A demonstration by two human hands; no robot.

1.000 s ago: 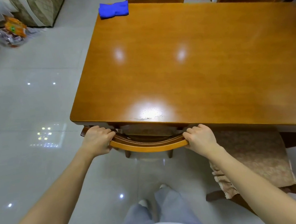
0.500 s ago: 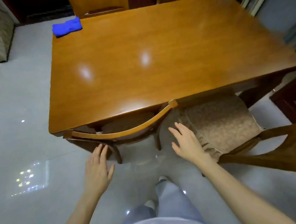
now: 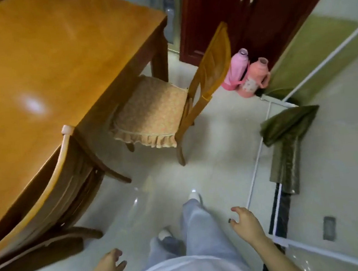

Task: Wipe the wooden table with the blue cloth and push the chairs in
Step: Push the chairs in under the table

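The wooden table [image 3: 51,60] fills the upper left. One chair [image 3: 53,188] stands pushed in against its near edge, only the curved backrest showing. A second chair [image 3: 208,70] with a frilled beige cushion [image 3: 151,114] stands pulled out at the table's right end, its seat partly under the tabletop. My left hand [image 3: 109,267] hangs low over the floor, fingers loosely curled, holding nothing. My right hand [image 3: 244,222] is raised beside my leg, fingers spread and relaxed, also free. The blue cloth is out of view.
Two pink thermos flasks [image 3: 244,73] stand on the floor by a dark red cabinet [image 3: 260,12] behind the pulled-out chair. A green cloth [image 3: 285,144] hangs over a white rail on the right. Glossy tiled floor [image 3: 214,145] lies between me and the chair.
Both hands let go of the first chair's backrest after it went under the table and dropped to my sides. My view turned right toward the second chair; the blue cloth left the frame.
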